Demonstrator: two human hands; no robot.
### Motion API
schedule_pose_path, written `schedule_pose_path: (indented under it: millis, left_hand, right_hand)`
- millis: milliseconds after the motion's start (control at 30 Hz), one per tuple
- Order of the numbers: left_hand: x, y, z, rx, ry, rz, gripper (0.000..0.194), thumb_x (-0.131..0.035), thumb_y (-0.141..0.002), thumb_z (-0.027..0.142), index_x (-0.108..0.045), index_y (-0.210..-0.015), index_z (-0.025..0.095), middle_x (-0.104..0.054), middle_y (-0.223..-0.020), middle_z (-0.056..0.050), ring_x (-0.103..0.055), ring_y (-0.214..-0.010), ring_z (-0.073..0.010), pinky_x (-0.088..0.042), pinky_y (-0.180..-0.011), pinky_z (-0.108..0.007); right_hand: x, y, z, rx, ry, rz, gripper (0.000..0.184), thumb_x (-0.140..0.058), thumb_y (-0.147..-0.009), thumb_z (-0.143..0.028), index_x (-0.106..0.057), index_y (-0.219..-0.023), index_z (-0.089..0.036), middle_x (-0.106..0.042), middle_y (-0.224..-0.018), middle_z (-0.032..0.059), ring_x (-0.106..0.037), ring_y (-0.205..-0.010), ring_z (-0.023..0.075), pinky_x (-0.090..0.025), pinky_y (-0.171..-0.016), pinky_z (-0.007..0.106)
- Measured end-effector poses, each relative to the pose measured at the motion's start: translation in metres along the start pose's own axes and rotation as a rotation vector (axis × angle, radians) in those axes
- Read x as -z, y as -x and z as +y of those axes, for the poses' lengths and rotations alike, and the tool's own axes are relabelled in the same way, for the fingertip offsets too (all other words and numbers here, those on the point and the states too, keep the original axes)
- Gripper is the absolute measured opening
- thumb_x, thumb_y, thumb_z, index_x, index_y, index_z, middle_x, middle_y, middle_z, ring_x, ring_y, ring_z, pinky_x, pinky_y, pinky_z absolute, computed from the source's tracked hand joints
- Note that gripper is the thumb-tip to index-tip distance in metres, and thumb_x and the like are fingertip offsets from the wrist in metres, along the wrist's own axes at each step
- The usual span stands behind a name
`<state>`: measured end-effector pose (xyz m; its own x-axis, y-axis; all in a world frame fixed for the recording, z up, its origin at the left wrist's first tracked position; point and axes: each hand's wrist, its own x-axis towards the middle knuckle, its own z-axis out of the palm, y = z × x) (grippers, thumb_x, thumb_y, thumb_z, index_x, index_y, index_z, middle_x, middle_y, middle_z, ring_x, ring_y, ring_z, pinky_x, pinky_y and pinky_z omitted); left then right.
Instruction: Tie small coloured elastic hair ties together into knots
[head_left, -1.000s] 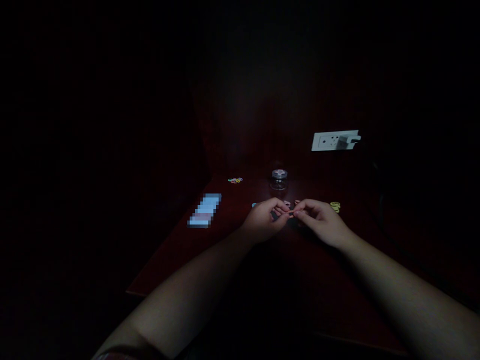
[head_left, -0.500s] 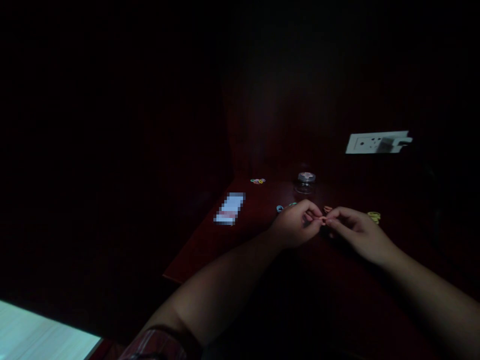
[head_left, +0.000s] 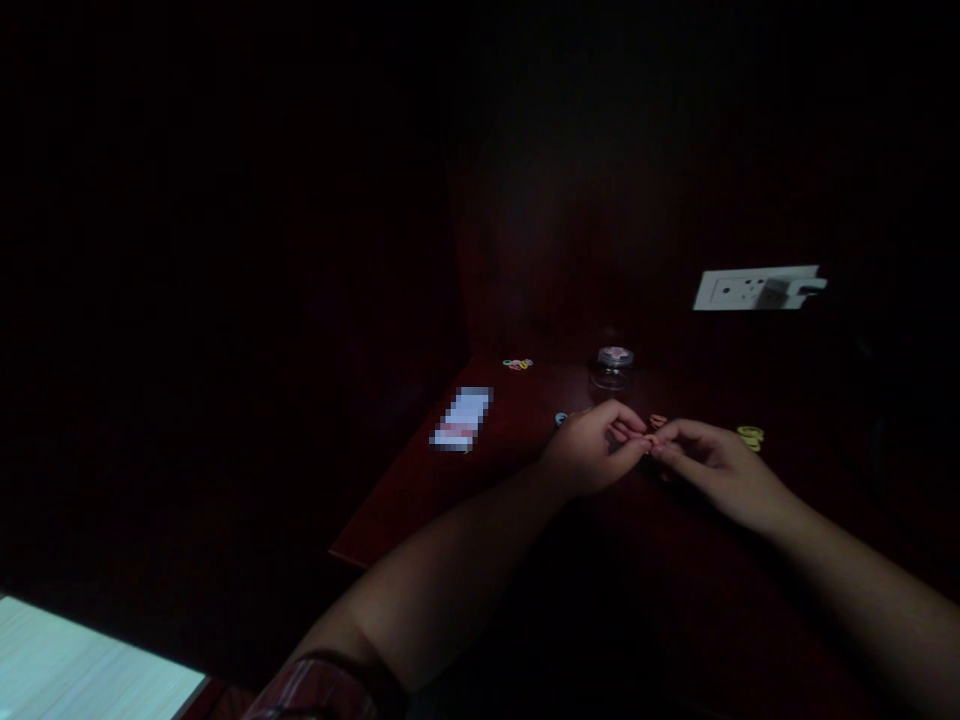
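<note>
Over the dark red table point(head_left: 397, 505), my left hand point(head_left: 592, 452) and my right hand point(head_left: 724, 468) meet fingertip to fingertip. Thumb and forefinger of each hand pinch a small orange hair tie point(head_left: 651, 440) between them. Just behind the fingers lie more orange hair ties point(head_left: 658, 421). A cluster of yellow hair ties point(head_left: 750, 437) rests beside my right hand. Light blue hair ties point(head_left: 561, 419) show past my left hand, which partly hides them. Beyond both hands stands a clear jar point(head_left: 613, 372) with its lid on.
A few mixed-colour hair ties point(head_left: 518, 365) lie at the back left. Nearer is a pixelated, phone-like bright rectangle point(head_left: 463, 420). A white wall socket point(head_left: 718, 290) with a plug is at the right. A pale surface point(head_left: 82, 660) shows at lower left.
Both hands stay together on the orange hair tie, their fingertips shifting slightly around it. The whole view has moved a little; the other things lie as before.
</note>
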<state>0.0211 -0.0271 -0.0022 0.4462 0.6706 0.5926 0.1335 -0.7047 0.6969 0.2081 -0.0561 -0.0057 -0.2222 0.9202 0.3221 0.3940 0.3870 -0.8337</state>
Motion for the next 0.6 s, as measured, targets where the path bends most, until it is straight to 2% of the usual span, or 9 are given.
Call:
schedule_pose_path:
  millis: [200, 300, 467, 600]
  left_hand:
    - [0.0010, 0.0005, 0.0029, 0.013, -0.005, -0.003, 0.017, -0.062, -0.080, 0.027, -0.059, -0.090, 0.014, -0.068, -0.085, -0.005, -0.062, -0.074, -0.0112, -0.051, -0.067, -0.023]
    - [0.0017, 0.0000, 0.0041, 0.012, -0.011, 0.000, 0.016, -0.062, -0.080, 0.026, -0.060, -0.091, 0.013, -0.068, -0.085, -0.005, -0.062, -0.073, -0.0108, -0.051, -0.067, -0.022]
    - [0.0018, -0.0015, 0.0036, 0.020, -0.021, -0.035, 0.017, -0.060, -0.081, 0.023, -0.062, -0.096, 0.014, -0.068, -0.086, -0.005, -0.062, -0.075, -0.0112, -0.050, -0.067, -0.022]
    - [0.0025, -0.0020, 0.0017, 0.014, -0.060, -0.023, 0.016, -0.060, -0.081, 0.025, -0.063, -0.092, 0.014, -0.068, -0.087, -0.005, -0.061, -0.075, -0.0114, -0.050, -0.068, -0.022]
  right_hand:
    - [0.0002, 0.0000, -0.0030, -0.008, -0.034, 0.020, 0.035, -0.065, -0.077, -0.052, -0.063, -0.079, -0.017, -0.064, -0.075, 0.0060, -0.056, -0.061, 0.0153, -0.048, -0.054, 0.027]
    - [-0.0002, -0.0002, -0.0050, -0.003, -0.026, 0.033, 0.035, -0.064, -0.077, -0.052, -0.064, -0.079, -0.017, -0.062, -0.069, 0.0044, -0.055, -0.059, 0.0147, -0.047, -0.053, 0.026]
    - [-0.0015, -0.0014, -0.0055, 0.019, -0.021, 0.028, 0.034, -0.063, -0.077, -0.053, -0.064, -0.075, -0.019, -0.062, -0.069, 0.0036, -0.055, -0.060, 0.0151, -0.046, -0.055, 0.026]
    - [-0.0018, -0.0016, -0.0067, 0.029, -0.018, 0.017, 0.033, -0.061, -0.080, -0.051, -0.065, -0.076, -0.019, -0.063, -0.070, 0.0045, -0.056, -0.062, 0.0156, -0.047, -0.057, 0.027]
